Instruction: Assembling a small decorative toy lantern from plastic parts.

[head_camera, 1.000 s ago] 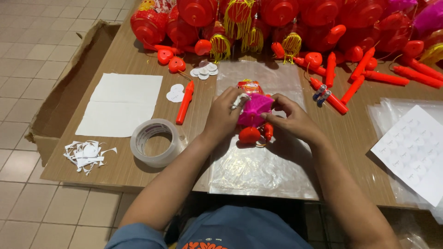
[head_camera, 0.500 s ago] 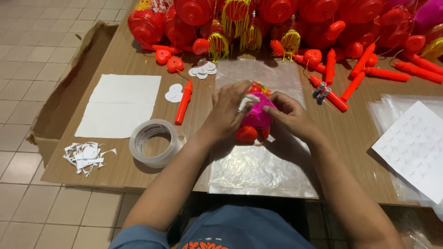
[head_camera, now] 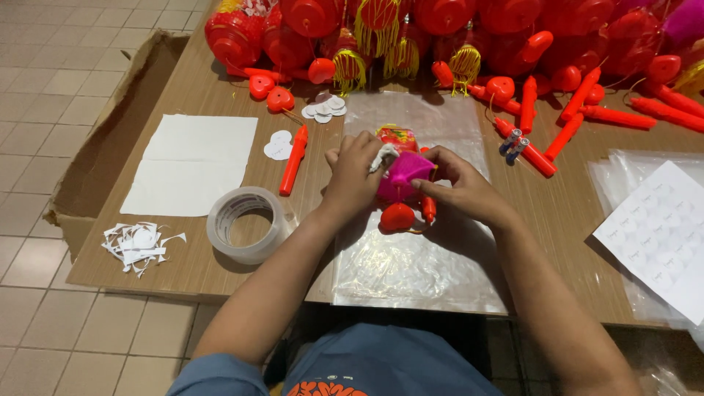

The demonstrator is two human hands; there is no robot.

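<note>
Both my hands meet over a small pink lantern (head_camera: 403, 176) with red and yellow trim, held above a clear plastic sheet (head_camera: 418, 257) on the wooden table (head_camera: 198, 264). My left hand (head_camera: 356, 176) grips its left side, next to a white bit at the top. My right hand (head_camera: 458, 187) pinches its right side with the fingertips. A red heart-shaped piece (head_camera: 397, 217) and a short red stick hang below the lantern, between my wrists.
A tape roll (head_camera: 246, 224) and white paper scraps (head_camera: 139, 242) lie front left, a white sheet (head_camera: 194, 163) behind them. Red stick handles (head_camera: 295, 158), hearts and several red lanterns (head_camera: 308, 18) crowd the back. A sticker sheet (head_camera: 660, 235) lies right; a cardboard box (head_camera: 110, 139) stands left.
The lantern has turned in my hands and sits a little lower and nearer to me. My fingers have shifted around its top; the view has tilted slightly.
</note>
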